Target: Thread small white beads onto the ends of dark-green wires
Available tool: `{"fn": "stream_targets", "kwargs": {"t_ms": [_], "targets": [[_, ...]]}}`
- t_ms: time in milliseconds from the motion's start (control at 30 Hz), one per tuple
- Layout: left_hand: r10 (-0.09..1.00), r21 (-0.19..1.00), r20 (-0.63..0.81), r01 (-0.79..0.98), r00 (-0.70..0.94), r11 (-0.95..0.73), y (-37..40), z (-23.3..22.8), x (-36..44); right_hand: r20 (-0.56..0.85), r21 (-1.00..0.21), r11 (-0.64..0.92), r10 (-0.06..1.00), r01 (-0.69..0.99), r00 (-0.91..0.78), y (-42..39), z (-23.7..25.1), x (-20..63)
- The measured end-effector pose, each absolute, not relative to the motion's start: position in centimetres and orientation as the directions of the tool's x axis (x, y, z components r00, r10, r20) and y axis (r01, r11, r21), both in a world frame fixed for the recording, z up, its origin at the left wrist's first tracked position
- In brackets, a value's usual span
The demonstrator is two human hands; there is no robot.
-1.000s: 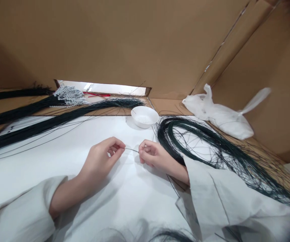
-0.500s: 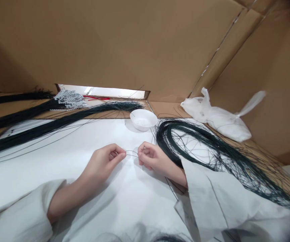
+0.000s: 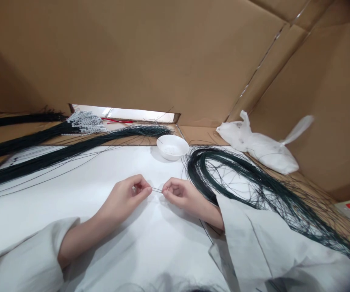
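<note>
Between my two hands runs a short doubled stretch of thin dark cord [image 3: 157,190], its two strands nearly parallel. My left hand [image 3: 129,194] pinches one end of it between thumb and forefinger. From the other side my right hand [image 3: 182,194] pinches the cord with its fingertips, the remaining fingers curled. Whatever lies inside the fingertips is hidden. More dark strands [image 3: 206,231] hang below my right wrist. Just beyond the hands stands a white bowl [image 3: 172,148]; its contents are too small to make out.
A looped bundle of dark cords [image 3: 236,162] lies to the right, beside a white plastic bag [image 3: 269,152]. Long cord bundles [image 3: 71,152] stretch along the left, one with white beaded-looking ends [image 3: 86,123]. Cardboard walls [image 3: 132,52] with a slot enclose the white table [image 3: 41,211].
My right hand has shifted slightly down and left, closer to my left hand. The gap between them is narrower, and the cord strands lie closer together. The view has tilted slightly.
</note>
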State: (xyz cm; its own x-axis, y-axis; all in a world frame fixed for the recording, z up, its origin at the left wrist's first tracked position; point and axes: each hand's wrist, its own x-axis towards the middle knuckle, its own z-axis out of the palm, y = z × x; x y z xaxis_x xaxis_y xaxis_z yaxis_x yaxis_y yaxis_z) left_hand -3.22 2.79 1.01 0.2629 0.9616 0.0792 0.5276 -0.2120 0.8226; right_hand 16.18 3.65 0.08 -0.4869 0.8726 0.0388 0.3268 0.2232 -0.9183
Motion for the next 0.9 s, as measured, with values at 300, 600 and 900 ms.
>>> {"fn": "stream_targets", "kwargs": {"t_ms": [300,600,900], "targets": [[0.934,0.815,0.076,0.518,0.348,-0.259,2.67,1.40,-2.98,0.010,-0.933,0.186,0.869,0.308,-0.495,3.65,0.12,16.15],[0.923,0.828,0.054,0.500,0.382,-0.255,2.65,1.66,-2.86,-0.064,-0.944,0.115,0.856,0.310,-0.513,3.49,0.35,16.15],[0.920,0.792,0.086,0.534,0.382,-0.295,2.50,0.97,-2.66,-0.100,-0.945,0.100,0.818,0.311,-0.567,3.53,0.28,16.14]]}}
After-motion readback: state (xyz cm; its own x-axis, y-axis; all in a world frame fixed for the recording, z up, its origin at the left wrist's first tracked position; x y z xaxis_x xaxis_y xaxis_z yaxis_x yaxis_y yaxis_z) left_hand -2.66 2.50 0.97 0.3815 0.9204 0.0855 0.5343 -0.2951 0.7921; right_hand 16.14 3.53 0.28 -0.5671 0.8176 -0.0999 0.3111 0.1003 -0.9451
